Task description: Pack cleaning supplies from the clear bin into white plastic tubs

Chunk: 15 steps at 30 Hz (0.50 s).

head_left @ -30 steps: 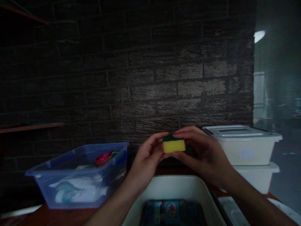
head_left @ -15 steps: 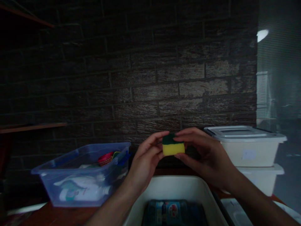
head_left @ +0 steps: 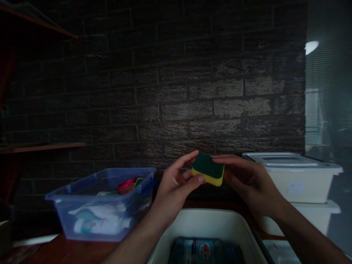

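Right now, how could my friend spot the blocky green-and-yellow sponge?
Face the dark brick wall, then find the open cream plastic tub. Above it, the left hand and right hand hold the sponge, dark green on top, yellow underneath: the only thing held up.

Both hands (head_left: pixel 210 172) hold a green-and-yellow sponge (head_left: pixel 208 169) above a white bin (head_left: pixel 210 218).

Left of the grip (head_left: pixel 208 170), a tub (head_left: pixel 82 198) holding a bottle (head_left: pixel 107 226); below, a bin (head_left: pixel 209 222); to the right, two stacked boxes (head_left: pixel 313 187); behind, a wall (head_left: pixel 176 84).
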{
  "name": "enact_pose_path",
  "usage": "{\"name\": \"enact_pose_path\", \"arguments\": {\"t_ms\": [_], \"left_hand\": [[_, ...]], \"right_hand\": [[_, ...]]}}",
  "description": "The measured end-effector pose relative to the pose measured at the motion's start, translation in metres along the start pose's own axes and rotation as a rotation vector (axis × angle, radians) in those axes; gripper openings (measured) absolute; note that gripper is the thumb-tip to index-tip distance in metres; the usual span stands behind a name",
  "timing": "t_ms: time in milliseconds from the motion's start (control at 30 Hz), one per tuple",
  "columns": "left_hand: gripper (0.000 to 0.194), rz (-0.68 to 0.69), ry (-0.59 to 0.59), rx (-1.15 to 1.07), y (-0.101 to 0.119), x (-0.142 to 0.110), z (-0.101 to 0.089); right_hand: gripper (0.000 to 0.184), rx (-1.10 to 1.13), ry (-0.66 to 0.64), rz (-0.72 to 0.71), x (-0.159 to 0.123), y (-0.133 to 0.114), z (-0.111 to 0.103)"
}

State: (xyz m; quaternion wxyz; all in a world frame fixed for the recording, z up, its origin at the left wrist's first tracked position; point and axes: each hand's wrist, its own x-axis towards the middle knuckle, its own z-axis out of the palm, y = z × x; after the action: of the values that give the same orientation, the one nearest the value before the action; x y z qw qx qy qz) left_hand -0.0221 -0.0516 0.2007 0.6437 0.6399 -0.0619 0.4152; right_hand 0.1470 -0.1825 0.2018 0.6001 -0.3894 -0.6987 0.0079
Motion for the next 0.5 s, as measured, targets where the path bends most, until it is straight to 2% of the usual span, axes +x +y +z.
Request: {"name": "enact_pose_path", "arguments": {"t_ms": [167,300,367,500], "left_hand": [[0.074,0.021,-0.016,0.061,-0.0039,-0.0017,-0.0009],[0.059,0.031,-0.072,0.129,-0.0047,-0.0024,0.0016],[0.052,0.05,-0.076,0.149,-0.0049,-0.0029,0.0026],[0.051,0.095,-0.071,0.151,-0.0072,-0.0046,0.0038]], "right_hand": [[0.043,0.073,-0.04,0.009,-0.0014,-0.0019,-0.0011],[0.045,0.132,-0.113,0.03,-0.0045,-0.0049,-0.0006],[0.054,0.142,-0.093,0.079,-0.0055,-0.0044,0.0023],[0.067,0.158,-0.049,0.135,-0.0047,0.0,0.0079]]}}
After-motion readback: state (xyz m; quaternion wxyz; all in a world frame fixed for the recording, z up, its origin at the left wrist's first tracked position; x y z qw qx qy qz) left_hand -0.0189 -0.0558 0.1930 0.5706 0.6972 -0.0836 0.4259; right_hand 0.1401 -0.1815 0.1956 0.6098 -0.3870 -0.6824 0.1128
